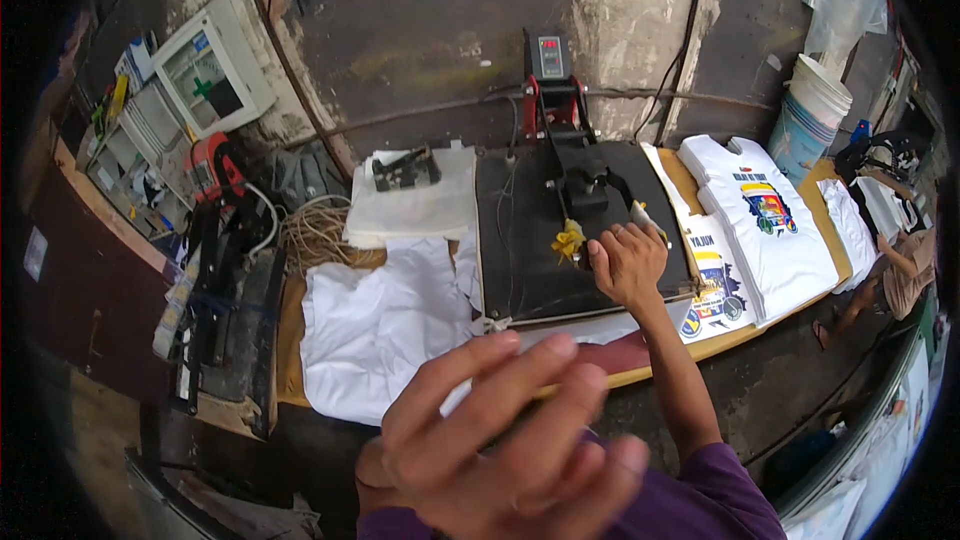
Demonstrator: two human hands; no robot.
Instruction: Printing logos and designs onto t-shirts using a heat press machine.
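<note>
A heat press with a wide black top plate (520, 240) stands on the table in front of me. Its handle (568, 241), wrapped in yellow and white material at the ends, lies low over the plate. My right hand (632, 262) is closed over this handle, and the palm and most of the grip are hidden. Large and close, my left hand (510, 430) is raised in the foreground, fingers apart and slightly bent, holding nothing. Below the plate's front edge, a strip of white cloth and a dark red patch show.
Crumpled white cloth (385, 325) lies left of the press, below a pale stack (415, 200) bearing a black object. Printed white shirts (765, 220) and a printed sheet (712, 280) lie right. Another machine (220, 290) stands left; a bucket (810, 115) and another person (905, 265) are right.
</note>
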